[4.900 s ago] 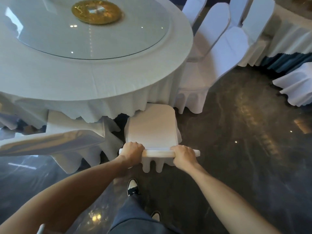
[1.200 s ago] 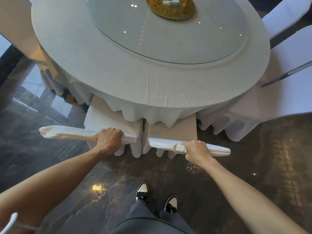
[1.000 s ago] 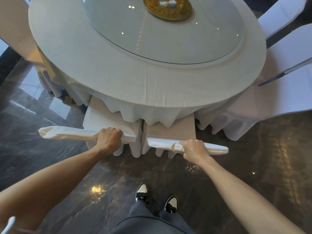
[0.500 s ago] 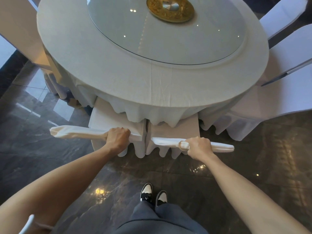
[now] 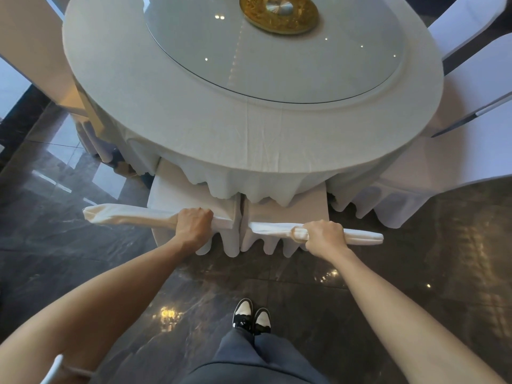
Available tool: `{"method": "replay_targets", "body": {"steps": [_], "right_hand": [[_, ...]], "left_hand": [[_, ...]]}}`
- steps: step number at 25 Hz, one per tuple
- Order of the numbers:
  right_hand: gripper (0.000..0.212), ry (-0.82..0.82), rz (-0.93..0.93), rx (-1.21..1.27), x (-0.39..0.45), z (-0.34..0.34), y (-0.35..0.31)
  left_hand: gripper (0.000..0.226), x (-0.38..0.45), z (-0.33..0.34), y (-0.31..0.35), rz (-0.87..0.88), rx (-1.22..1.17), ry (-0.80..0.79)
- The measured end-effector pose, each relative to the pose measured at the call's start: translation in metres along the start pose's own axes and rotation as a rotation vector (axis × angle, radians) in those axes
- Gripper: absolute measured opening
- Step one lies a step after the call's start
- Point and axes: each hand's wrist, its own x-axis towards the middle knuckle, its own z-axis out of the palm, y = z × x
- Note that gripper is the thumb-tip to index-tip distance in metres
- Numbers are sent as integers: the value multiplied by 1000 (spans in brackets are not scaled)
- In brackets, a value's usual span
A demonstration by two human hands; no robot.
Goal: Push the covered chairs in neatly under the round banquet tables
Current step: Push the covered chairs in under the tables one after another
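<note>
Two white-covered chairs stand side by side at the near edge of the round banquet table (image 5: pixel 194 128), their seats partly under the hanging tablecloth. My left hand (image 5: pixel 194 225) grips the top of the left chair's backrest (image 5: pixel 127 216). My right hand (image 5: pixel 325 236) grips the top of the right chair's backrest (image 5: pixel 363 236). The two chairs almost touch in the middle. Both seats (image 5: pixel 177 195) show only their rear halves.
A glass turntable (image 5: pixel 277 59) with a gold centre plate (image 5: pixel 278 13) tops the table. More covered chairs (image 5: pixel 454 159) crowd the right side and another stands at the far left (image 5: pixel 30 51). Dark glossy floor (image 5: pixel 83 273) lies around my feet (image 5: pixel 250 314).
Five seconds ago both hands held one chair further right round the table. Over the last second I have stepped closer, feet together, with both grips unchanged and the chairs slightly further under.
</note>
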Motion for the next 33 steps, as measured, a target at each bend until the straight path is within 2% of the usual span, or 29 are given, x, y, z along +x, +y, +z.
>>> {"method": "replay_targets", "body": {"steps": [5,9,12,14,16,19,25,31,33], "right_hand": [[15,23,-17,-3,2,2,3],[23,-27,-75,54,3,-2,9],[36,-138,-121,235,1,-11,26],[46,-206,-135,408,-3,-17,46],[55,-252,-136,570,-10,-19,70],[55,-263,-128,777,-16,-16,106],[53,-217,-10,750,-26,-6,257],[51,-247,41,625,-37,5,451],[47,-229,35,597,-41,4,510]], "left_hand": [[11,1,0,3,-21,-1,8],[10,4,-8,20,-16,42,-62],[19,12,-28,44,55,31,-111],[24,23,-47,69,74,-138,-120],[27,37,-65,108,92,-338,-199],[32,51,-82,167,228,-305,-169],[47,78,-114,312,324,-256,-179],[41,100,-167,491,330,-201,-132],[47,106,-188,550,318,-215,-99]]}}
